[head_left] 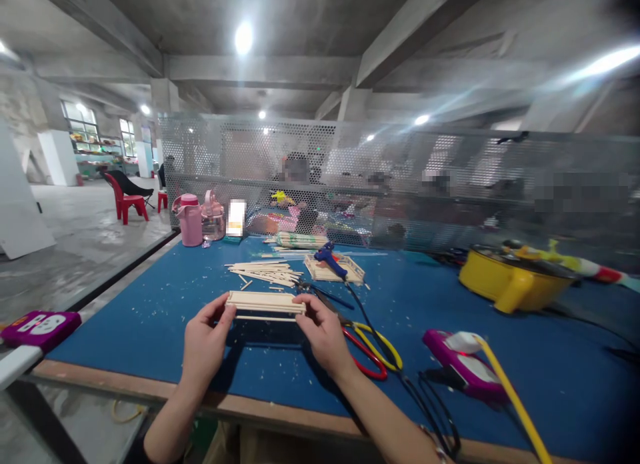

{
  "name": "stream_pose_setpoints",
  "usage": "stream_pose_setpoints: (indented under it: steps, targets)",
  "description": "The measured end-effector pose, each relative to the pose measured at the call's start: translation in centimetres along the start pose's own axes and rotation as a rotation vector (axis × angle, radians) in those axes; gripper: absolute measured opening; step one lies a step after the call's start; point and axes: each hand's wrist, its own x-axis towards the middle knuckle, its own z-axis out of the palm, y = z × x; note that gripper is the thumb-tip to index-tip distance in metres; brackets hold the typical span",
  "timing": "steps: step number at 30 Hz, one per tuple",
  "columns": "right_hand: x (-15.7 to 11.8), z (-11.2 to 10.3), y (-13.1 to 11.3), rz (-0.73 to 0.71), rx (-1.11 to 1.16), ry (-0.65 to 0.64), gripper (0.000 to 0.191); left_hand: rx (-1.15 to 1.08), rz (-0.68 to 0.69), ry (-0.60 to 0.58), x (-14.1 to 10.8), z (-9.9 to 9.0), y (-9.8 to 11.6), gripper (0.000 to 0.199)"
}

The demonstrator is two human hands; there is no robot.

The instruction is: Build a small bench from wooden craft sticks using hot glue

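Observation:
Between my two hands is a small rectangular frame of pale wooden sticks [265,303], raised above the blue tabletop. My left hand [207,331] pinches its left end with thumb and fingers. At the other end, my right hand [321,329] grips the right corner the same way. Just beyond the frame lies a loose pile of wooden sticks [267,273]. A blue glue gun [330,259] rests on a second stick frame [356,272] behind my right hand. Scissors with red and yellow handles [385,347] lie right beside my right wrist.
A purple power strip [465,371] with a yellow cable sits at right, near a yellow pot [510,277]. A pink jug [191,221] and a clear bottle [213,219] stand back left. A perforated metal screen [240,151] borders the far edge; people are behind it.

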Motion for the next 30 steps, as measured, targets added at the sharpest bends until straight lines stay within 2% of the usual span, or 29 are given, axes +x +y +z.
stream_pose_setpoints:
  steps: [6, 12, 17, 26, 28, 30]
  targets:
    - [0.0, 0.1, -0.4, 0.032, 0.056, 0.008, 0.019, -0.027, -0.037, 0.022, -0.2, 0.2, 0.4, 0.045]
    - [0.0, 0.0, -0.7, 0.041, 0.061, 0.005, 0.020, -0.010, -0.040, 0.007, 0.0, 0.2, 0.3, 0.045]
    - [0.1, -0.2, -0.4, 0.022, 0.037, 0.036, 0.021, -0.013, -0.040, -0.056, 0.4, 0.3, 0.2, 0.046]
    - [0.2, -0.3, -0.2, 0.032, 0.022, 0.031, 0.020, -0.096, -0.069, -0.041, 0.3, 0.7, -0.1, 0.046]
    - [0.2, -0.3, -0.3, 0.038, 0.031, 0.029, 0.019, -0.180, -0.088, 0.031, -0.3, 0.9, -0.4, 0.052]
    - [0.3, -0.3, -0.4, 0.038, 0.030, 0.028, 0.020, -0.356, -0.154, 0.174, -1.4, 1.4, -0.6, 0.053]
